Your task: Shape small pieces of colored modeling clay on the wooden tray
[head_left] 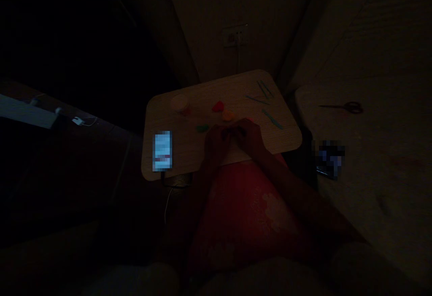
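In dim light my left hand point(216, 144) and my right hand point(252, 136) meet over the near side of a small wooden table point(189, 152). Their fingers are curled and close together; whatever they may hold is hidden in the dark. Just beyond the fingers lies an orange lump point(228, 115) that looks like modelling clay. Behind it is a red lump point(218, 106), and left of my left hand a green lump point(202, 127). A bit of red point(249, 119) shows past my right hand.
A round tub point(180, 103) stands at the table's back left, a lit phone point(162, 150) at its front left. Several thin blue-green sticks point(258, 100) and a flat blue-green tool point(272, 118) lie right. Scissors point(351, 107) rest on the surface beside the table. A wall socket point(235, 36) holds a plug.
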### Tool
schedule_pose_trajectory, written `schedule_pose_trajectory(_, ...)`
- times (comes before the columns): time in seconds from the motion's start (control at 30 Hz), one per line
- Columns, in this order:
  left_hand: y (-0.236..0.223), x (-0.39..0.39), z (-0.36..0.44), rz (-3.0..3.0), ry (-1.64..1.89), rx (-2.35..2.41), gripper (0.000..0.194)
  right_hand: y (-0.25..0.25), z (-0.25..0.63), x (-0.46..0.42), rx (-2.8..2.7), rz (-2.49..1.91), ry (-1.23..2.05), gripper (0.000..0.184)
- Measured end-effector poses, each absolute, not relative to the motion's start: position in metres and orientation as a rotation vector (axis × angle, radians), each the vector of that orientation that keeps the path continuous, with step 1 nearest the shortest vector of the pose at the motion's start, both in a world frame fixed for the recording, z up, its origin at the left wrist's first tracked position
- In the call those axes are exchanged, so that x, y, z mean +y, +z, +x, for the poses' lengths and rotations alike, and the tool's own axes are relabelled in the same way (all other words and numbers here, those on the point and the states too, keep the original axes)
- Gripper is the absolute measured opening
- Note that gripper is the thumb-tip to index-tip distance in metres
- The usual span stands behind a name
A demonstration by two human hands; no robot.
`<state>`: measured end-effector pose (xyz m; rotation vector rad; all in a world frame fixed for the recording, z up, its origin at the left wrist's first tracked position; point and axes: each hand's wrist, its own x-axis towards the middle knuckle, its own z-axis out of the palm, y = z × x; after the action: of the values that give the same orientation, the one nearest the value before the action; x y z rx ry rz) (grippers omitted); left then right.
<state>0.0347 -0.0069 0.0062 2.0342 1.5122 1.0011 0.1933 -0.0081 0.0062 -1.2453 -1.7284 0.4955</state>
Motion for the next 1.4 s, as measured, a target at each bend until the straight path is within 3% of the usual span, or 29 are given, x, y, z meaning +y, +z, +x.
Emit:
schedule_pose_trajectory(0.37, 0.0077, -0.0061, 0.0338, 2.013, 0.995, 1.492, 0.007, 0.0002, 0.1923, -0.0039, -1.797, -1.296, 0.462, 0.024)
schedule_pose_trajectory(0.53, 0.0062, -0.0062, 0.0324, 1.969, 1.054, 1.472, 0.022, 0.0013, 0.1935, -0.0037, -1.719, -1.261, 0.546, 0.023)
schedule_pose_trajectory(1.03, 0.0108, -0.0070, 0.0283, 1.799, 1.130, 1.290, 0.015, 0.0032, 0.1936, -0.0075, -1.536, -1.254, 0.665, 0.021)
schedule_pose_trajectory(1.23, 0.0108, -0.0065, 0.0270, 1.777, 1.131, 1.223, 0.007, 0.0007, 0.1932, -0.0064, -1.648, -1.171, 0.732, 0.036)
schedule_pose_trajectory(1.4, 0.0079, -0.0076, 0.0264, 1.738, 1.184, 1.236, 0.018, 0.0014, 0.1933, -0.0070, -1.664, -1.163, 0.733, 0.037)
